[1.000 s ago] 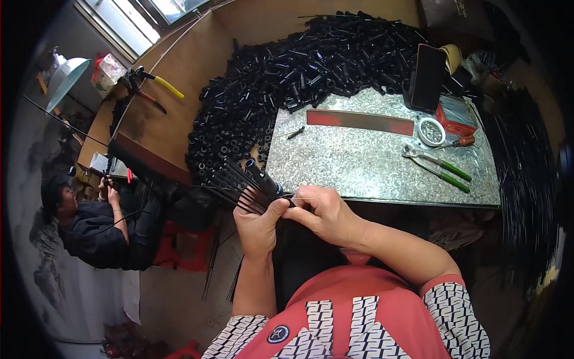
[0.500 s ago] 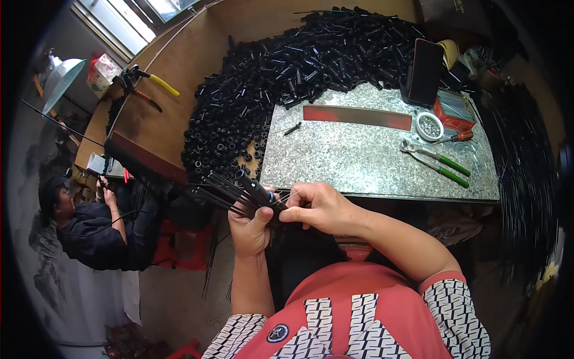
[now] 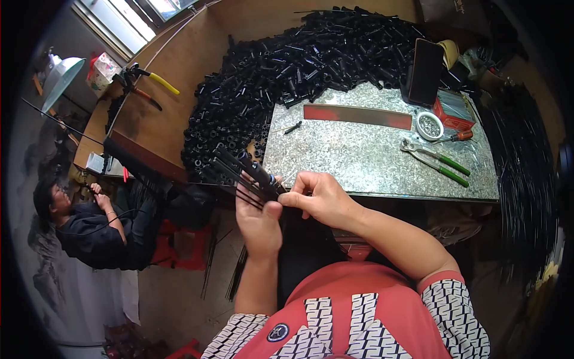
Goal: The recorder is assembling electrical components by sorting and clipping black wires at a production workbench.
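Note:
My left hand point(image 3: 259, 221) is raised at the near edge of the table, palm up, around a fan of thin black rods point(image 3: 232, 169) like umbrella ribs. A short, thick black tube point(image 3: 258, 173) with a bluish ring lies among them, pointing up and left. The left thumb presses near the rods' lower ends. Close beside it my right hand point(image 3: 323, 198) has its thumb and forefinger pinched at the lower end of the tube. What these fingertips hold is too small and hidden to make out.
A large heap of black tubes point(image 3: 299, 66) lies behind the stone-topped table point(image 3: 353, 164). On the table are a flat strip point(image 3: 359, 116), a phone point(image 3: 425, 72), a white bowl point(image 3: 429, 125) and green-handled pliers point(image 3: 439, 163). Long black rods point(image 3: 520, 179) hang at right. Another person point(image 3: 95, 230) sits at left.
My left hand has turned its palm further up and shifted slightly up and right, tilting the rods more steeply. The right thumb and forefinger remain pinched at the tube's end.

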A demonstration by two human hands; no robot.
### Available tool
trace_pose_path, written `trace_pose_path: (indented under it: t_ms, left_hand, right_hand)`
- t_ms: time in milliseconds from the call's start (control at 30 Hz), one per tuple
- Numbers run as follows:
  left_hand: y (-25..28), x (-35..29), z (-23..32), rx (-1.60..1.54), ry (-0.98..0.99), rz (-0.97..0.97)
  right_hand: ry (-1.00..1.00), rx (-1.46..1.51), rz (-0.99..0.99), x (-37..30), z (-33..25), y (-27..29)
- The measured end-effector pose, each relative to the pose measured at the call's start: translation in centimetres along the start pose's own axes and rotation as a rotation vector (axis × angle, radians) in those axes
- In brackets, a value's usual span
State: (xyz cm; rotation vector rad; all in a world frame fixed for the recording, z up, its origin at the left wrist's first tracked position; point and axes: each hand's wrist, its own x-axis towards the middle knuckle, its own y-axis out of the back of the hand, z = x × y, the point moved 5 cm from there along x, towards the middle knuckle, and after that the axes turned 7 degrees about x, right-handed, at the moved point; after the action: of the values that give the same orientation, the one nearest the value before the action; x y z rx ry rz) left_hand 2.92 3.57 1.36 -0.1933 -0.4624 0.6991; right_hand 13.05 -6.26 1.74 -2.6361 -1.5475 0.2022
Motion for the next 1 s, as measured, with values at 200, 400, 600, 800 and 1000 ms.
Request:
trace_pose_path:
  t_ms: [200, 400, 600, 800, 1000]
  left_hand:
    - [-2.4, -1.8, 1.4, 0.504, -0.278, 0.202]
    - [0.4, -0.5, 0.9, 0.611, -0.025, 0.138]
    - [0.6, -0.2, 1.6, 0.622, 0.019, 0.080]
    - [0.4, -0.2, 1.6, 0.547, 0.043, 0.014]
    - [0.3, -0.2, 1.5, 0.429, 0.009, -0.012]
  right_hand:
    - [0.320, -0.163, 0.125, 0.6, 0.0, -1.8]
    - [0.477, -0.272, 0.142, 0.2, 0.9, -2.3]
    - [0.344, -0.256, 0.058, -0.1, 0.6, -2.2]
    - [0.202, -0.153, 0.027, 0.3, 1.4, -1.6]
    - [0.018, -0.006, -0.066, 1.0, 3.3, -1.4]
